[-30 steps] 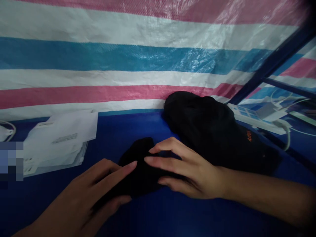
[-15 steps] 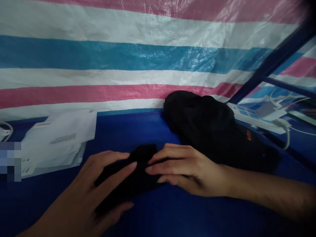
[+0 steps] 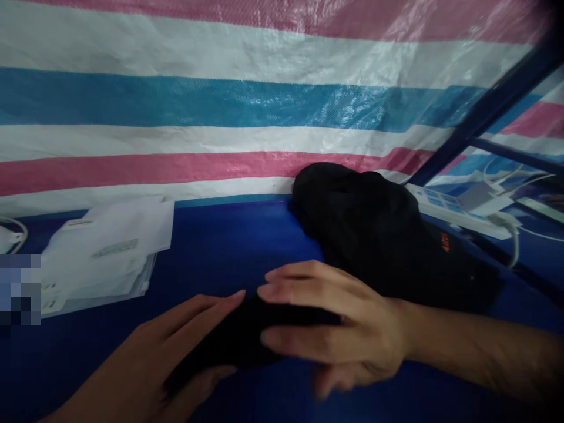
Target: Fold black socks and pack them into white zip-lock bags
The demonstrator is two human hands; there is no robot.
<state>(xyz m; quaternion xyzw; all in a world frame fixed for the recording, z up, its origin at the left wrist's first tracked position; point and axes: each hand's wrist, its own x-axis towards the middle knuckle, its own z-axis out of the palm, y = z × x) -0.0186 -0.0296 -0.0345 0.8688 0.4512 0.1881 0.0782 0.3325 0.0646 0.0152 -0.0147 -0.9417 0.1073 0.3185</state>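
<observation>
A small black piece that looks like cloth (image 3: 240, 335) lies low in front of me on the blue surface. It is so dark that its folds and exact kind cannot be made out. My left hand (image 3: 167, 346) curves round its left end, fingers above and thumb below. Over its right part rests my right hand (image 3: 335, 329), with the fingers stretched out and spread apart, covering some of the dark piece. Just beyond my right hand lies a bigger bunched black cloth (image 3: 365, 229) with small orange lettering (image 3: 445, 242).
Envelopes and plastic sleeves (image 3: 110, 252) are piled at the left on the blue surface (image 3: 229, 235). A striped plastic sheet (image 3: 220, 100) hangs behind. On the right stand a dark blue metal frame (image 3: 489, 106) and a white power strip (image 3: 458, 211) with cables.
My right hand has opened its fingers wider and lies further over the black piece. My left hand's fingers have drawn together. The dark piece's raised upper edge no longer shows.
</observation>
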